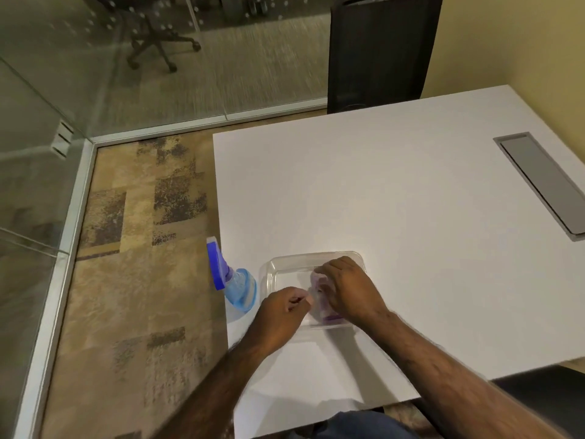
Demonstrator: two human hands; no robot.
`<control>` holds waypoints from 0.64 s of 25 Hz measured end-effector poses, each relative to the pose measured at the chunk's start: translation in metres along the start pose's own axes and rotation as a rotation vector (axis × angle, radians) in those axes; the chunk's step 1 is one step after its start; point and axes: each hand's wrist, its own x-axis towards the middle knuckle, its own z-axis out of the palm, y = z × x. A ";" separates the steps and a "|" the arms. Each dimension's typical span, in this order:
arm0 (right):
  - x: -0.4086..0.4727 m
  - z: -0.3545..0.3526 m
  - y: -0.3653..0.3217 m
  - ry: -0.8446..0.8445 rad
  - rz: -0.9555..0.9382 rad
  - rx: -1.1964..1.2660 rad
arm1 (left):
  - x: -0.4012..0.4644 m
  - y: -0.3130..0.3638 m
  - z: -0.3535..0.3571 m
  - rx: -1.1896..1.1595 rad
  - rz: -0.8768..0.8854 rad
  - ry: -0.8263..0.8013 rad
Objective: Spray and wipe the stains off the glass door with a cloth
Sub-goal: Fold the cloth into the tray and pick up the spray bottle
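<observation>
A clear plastic tray sits near the front left corner of the white table. Inside it lies a pale purple cloth, mostly covered by my hands. My right hand is closed on the cloth from above. My left hand pinches the cloth's near-left edge with thumb and finger. A spray bottle with a blue trigger head and clear blue body stands at the table's left edge, just left of the tray. The glass wall and door run along the left and far side.
A black office chair stands at the table's far side. A grey cable hatch is set into the table on the right. Patterned carpet lies between table and glass. Another chair shows beyond the glass.
</observation>
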 end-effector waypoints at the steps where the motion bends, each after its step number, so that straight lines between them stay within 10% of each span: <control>1: -0.002 0.001 -0.010 0.020 0.008 0.051 | -0.015 -0.003 -0.009 -0.047 0.020 0.026; 11: 0.036 0.037 -0.125 -0.043 -0.013 0.354 | -0.076 -0.031 -0.094 -0.185 -0.012 0.503; 16: 0.047 0.060 -0.148 -0.037 -0.023 0.443 | -0.051 -0.021 -0.112 -0.050 0.008 0.443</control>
